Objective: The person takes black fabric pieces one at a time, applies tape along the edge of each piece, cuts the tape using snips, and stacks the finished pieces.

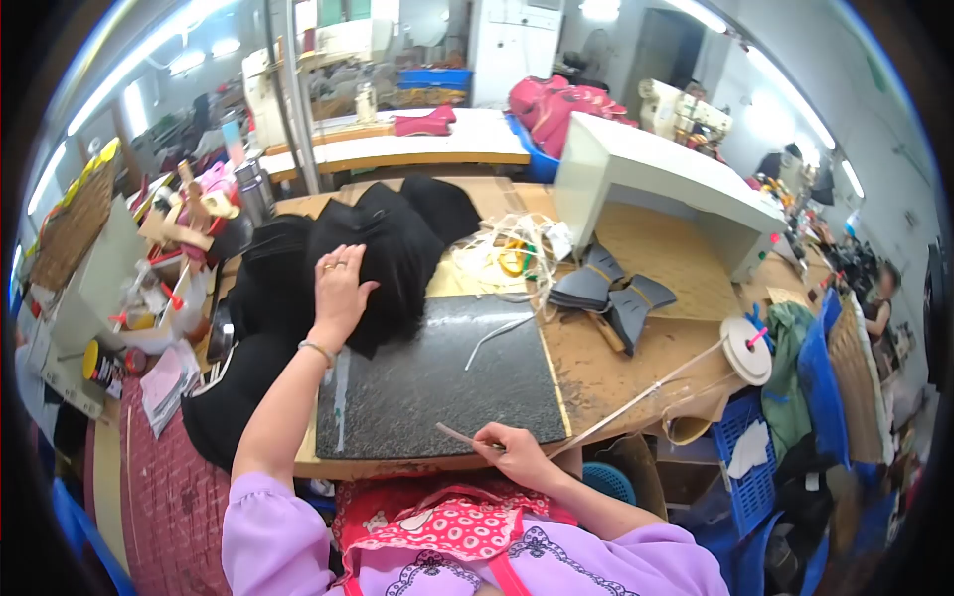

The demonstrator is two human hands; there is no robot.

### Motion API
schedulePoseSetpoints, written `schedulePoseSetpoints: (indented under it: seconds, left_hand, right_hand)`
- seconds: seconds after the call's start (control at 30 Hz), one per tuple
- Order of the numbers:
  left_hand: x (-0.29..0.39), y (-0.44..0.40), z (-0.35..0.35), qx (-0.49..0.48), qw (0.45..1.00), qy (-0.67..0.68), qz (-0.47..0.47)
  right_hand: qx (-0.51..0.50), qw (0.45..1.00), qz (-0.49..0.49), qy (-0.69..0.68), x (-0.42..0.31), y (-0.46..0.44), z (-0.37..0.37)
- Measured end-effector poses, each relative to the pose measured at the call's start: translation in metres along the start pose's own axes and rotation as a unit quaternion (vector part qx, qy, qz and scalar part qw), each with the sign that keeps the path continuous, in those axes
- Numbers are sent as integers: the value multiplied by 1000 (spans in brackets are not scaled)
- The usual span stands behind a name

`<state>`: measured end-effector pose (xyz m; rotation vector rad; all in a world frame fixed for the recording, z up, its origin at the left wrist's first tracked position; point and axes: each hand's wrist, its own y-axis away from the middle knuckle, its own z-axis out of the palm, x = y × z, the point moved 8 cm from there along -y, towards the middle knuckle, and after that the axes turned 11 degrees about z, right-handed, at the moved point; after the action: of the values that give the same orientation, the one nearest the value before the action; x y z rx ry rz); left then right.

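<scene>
My left hand (341,288) lies on a pile of black fabric pieces (393,233), its fingers stretched out flat and the thumb apart. Near the front edge of a dark stone-like slab (427,397), my right hand (519,457) pinches a narrow pale strip (457,435), whose free end points left over the slab. A long white tape (646,395) runs from a white reel (745,352) down to the area behind my right hand. Whether tape and strip are one piece is hidden. Another short white strip (497,338) rests across the slab.
Tangled white strips (507,248) lie behind the slab, beside dark grey cut pieces (606,288) and a wooden handle (606,333). An open-fronted white box (666,179) stands at back right. Tools and bottles crowd a tray (164,308) at left. A blue crate (745,462) hangs low right.
</scene>
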<state>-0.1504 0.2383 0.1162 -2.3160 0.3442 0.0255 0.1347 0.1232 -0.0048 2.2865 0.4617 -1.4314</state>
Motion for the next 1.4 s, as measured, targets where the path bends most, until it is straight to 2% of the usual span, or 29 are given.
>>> schedulePoseSetpoints:
  seconds: [0.17, 0.43, 0.63, 0.7, 0.73, 0.77, 0.8, 0.83, 0.9, 1.03, 1.1, 1.17, 1.3, 1.4]
  left_hand:
    - [-7, -20, 6, -28, 999, -13, 18]
    - [-8, -25, 4, -37, 998, -33, 37]
    - [-1, -15, -10, 13, 995, 8, 95]
    - [3, -13, -22, 30, 994, 10, 105]
    - [-4, -11, -18, -3, 995, 38, 88]
    - [0, -10, -27, 14, 994, 47, 94]
    - [0, -7, -32, 46, 990, 59, 122]
    - [0, -6, -35, 35, 990, 68, 120]
    - [-7, -3, -37, 4, 991, 70, 117]
    - [-9, -3, -57, 16, 989, 85, 122]
    - [-19, 2, -69, 94, 987, 47, 124]
    - [-28, 5, -74, 109, 985, 60, 123]
    - [-34, 8, -98, 164, 983, 60, 64]
    - [-28, 11, -120, 186, 974, 113, -65]
  right_hand:
    - [24, 998, -44, 28, 0, -2, -1]
    - [9, 1000, -24, -10, 4, -3, -2]
    - [37, 997, -61, -13, 4, -4, -4]
    - [11, 998, -59, -29, 2, -4, -3]
    - [18, 996, -78, -39, 2, -5, -3]
    - [37, 996, -64, -43, 3, -4, -7]
    - [5, 997, -28, -73, 4, -6, -6]
    - [-31, 994, 6, -103, 7, -7, -4]
    - [-36, 989, 25, -139, 10, -10, -5]
    - [-55, 977, 40, -201, 12, -13, -2]
    - [-58, 975, 46, -208, 18, -15, 1]
    - [-70, 972, 83, -206, 25, -17, 2]
    - [-72, 971, 118, -194, 18, -12, -5]
    - [-68, 969, 87, -220, 12, -15, -10]
